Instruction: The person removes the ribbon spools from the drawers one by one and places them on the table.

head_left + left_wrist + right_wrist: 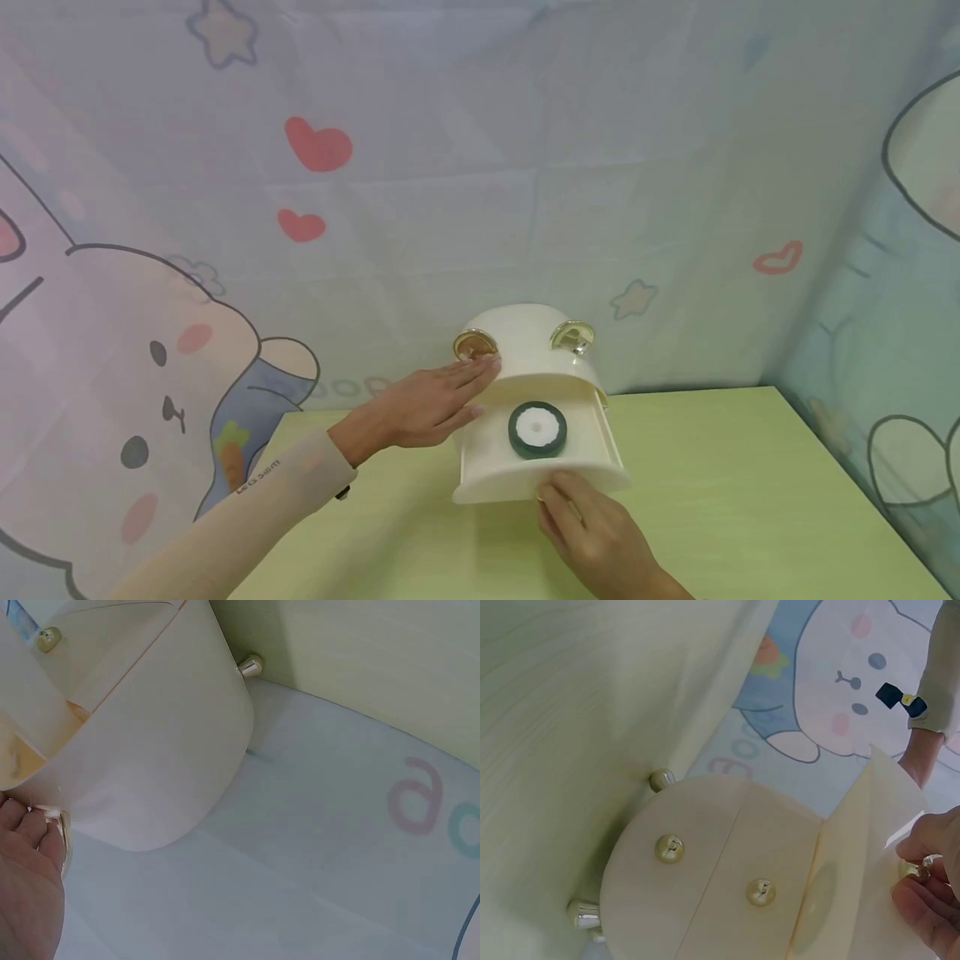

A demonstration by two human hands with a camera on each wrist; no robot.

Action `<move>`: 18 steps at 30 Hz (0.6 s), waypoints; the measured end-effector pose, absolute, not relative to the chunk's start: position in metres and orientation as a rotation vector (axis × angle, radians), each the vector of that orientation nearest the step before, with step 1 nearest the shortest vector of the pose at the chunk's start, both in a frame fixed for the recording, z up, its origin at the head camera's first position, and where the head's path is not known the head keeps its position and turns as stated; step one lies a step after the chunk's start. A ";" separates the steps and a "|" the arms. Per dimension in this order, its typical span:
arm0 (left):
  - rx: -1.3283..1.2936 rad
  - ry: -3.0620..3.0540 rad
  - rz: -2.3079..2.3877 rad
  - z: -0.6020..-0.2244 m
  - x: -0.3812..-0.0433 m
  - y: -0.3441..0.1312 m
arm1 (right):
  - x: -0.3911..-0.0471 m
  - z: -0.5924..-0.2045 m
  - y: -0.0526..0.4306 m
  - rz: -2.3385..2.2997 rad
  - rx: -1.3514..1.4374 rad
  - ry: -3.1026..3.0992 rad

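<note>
Right grip (pixel 596 533) pinching gold knob (pixel 907 871), left grip (pixel 431 406) outstretched at cabinet (pixel 525 333), roll (pixel 537 428) in drawer (pixel 498 486)

Cream drawer cabinet (pixel 525 340) on a pale green table (pixel 705 483)

Apparently "Let's swim" (pixel 258 477) along a sleeve (pixel 288 504), pale incomplete letters (pixel 347 387) on the backdrop (pixel 450 233)

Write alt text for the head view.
The right hand grips the front of an open drawer in a cream cabinet; inside lies a green-and-white roll. The left hand, fingers straight, is beside a gold-rimmed disc.
</note>
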State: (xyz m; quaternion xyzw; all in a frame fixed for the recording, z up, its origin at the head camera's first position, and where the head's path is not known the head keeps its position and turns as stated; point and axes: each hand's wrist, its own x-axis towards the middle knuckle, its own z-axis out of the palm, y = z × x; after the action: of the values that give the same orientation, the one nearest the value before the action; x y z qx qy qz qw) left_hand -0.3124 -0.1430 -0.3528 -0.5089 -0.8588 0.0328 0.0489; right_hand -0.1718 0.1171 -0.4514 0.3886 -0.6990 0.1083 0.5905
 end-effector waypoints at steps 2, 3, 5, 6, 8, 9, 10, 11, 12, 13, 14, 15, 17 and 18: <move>-1.550 -2.614 0.093 -0.353 -0.313 -0.143 | -0.172 -0.451 0.117 0.254 0.909 -1.627; -1.548 -2.613 0.094 -0.352 -0.313 -0.143 | -0.172 -0.450 0.117 0.256 0.911 -1.629; -1.548 -2.616 0.091 -0.352 -0.313 -0.143 | -0.171 -0.447 0.117 0.266 0.913 -1.638; -1.548 -2.617 0.091 -0.353 -0.313 -0.143 | -0.170 -0.445 0.117 0.269 0.911 -1.645; -1.550 -2.623 0.096 -0.353 -0.313 -0.143 | -0.167 -0.441 0.118 0.275 0.903 -1.650; -1.551 -2.625 0.099 -0.353 -0.313 -0.144 | -0.166 -0.439 0.118 0.277 0.898 -1.651; -1.553 -2.626 0.101 -0.353 -0.313 -0.144 | -0.165 -0.436 0.119 0.281 0.894 -1.651; -1.556 -2.627 0.101 -0.353 -0.313 -0.144 | -0.164 -0.433 0.120 0.284 0.890 -1.648; -1.558 -2.625 0.101 -0.353 -0.313 -0.143 | -0.164 -0.429 0.121 0.284 0.886 -1.644; -1.559 -2.624 0.102 -0.353 -0.313 -0.143 | -0.163 -0.426 0.122 0.286 0.884 -1.639; -1.559 -2.623 0.100 -0.353 -0.313 -0.143 | -0.163 -0.422 0.124 0.290 0.882 -1.636; -1.558 -2.623 0.099 -0.353 -0.313 -0.143 | -0.163 -0.418 0.125 0.297 0.881 -1.642; -1.554 -2.623 0.104 -0.353 -0.313 -0.143 | -0.163 -0.411 0.129 0.308 0.878 -1.657; -1.553 -2.623 0.108 -0.353 -0.312 -0.143 | -0.162 -0.407 0.132 0.312 0.876 -1.672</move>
State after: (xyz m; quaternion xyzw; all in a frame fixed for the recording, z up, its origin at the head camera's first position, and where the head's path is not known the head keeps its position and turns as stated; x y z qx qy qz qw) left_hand -0.3124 -0.1426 -0.3533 -0.5086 -0.8590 0.0353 0.0460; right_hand -0.1624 0.1316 -0.4073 0.3742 -0.7143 0.1334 0.5762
